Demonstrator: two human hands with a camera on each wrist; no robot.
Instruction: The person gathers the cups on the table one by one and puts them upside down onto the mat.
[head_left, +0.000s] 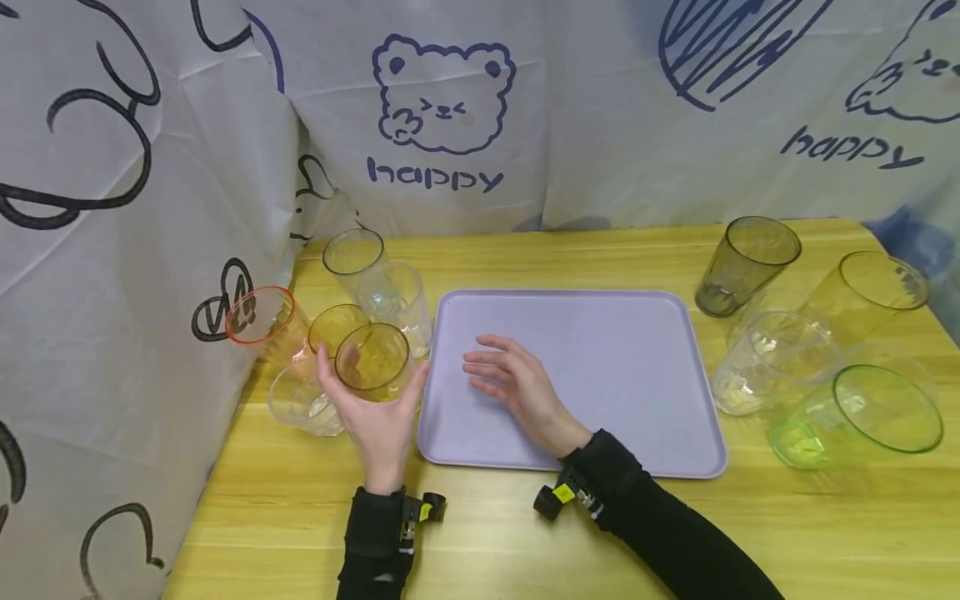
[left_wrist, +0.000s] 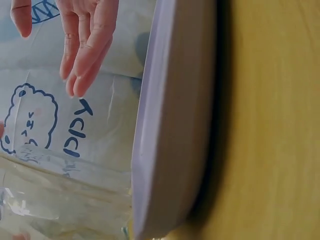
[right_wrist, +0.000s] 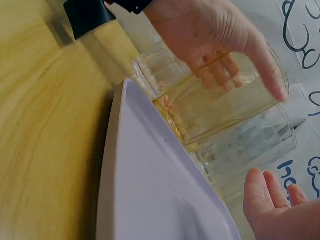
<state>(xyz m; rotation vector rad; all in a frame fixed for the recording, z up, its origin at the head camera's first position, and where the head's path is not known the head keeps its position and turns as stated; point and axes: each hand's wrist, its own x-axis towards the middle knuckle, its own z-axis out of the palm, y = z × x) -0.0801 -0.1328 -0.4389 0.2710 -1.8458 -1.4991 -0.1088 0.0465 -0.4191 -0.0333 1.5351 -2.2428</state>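
My left hand (head_left: pixel 375 425) reaches round an amber tumbler (head_left: pixel 372 358), thumb on its right side and fingers on its left. Through the tumbler's wall (right_wrist: pixel 220 105) those fingers show in the right wrist view. A second amber tumbler (head_left: pixel 330 321) stands just behind it, with a clear tumbler (head_left: pixel 408 304) to the back right. Over the left part of a pale purple tray (head_left: pixel 600 375) hovers my right hand (head_left: pixel 525 396), fingers spread loosely and holding nothing. In the left wrist view the right hand (left_wrist: pixel 87 45) hangs above the tray's rim (left_wrist: pixel 150 115).
Left of the tray also stand a grey tumbler (head_left: pixel 354 254), an orange-rimmed one (head_left: pixel 270 325) and a clear one (head_left: pixel 307 400). Right of it are a dark grey tumbler (head_left: pixel 742 267), a yellow one (head_left: pixel 862 292), clear ones (head_left: pixel 772 358) and a green one (head_left: pixel 855 421). Printed cloth (head_left: pixel 442 208) hangs behind.
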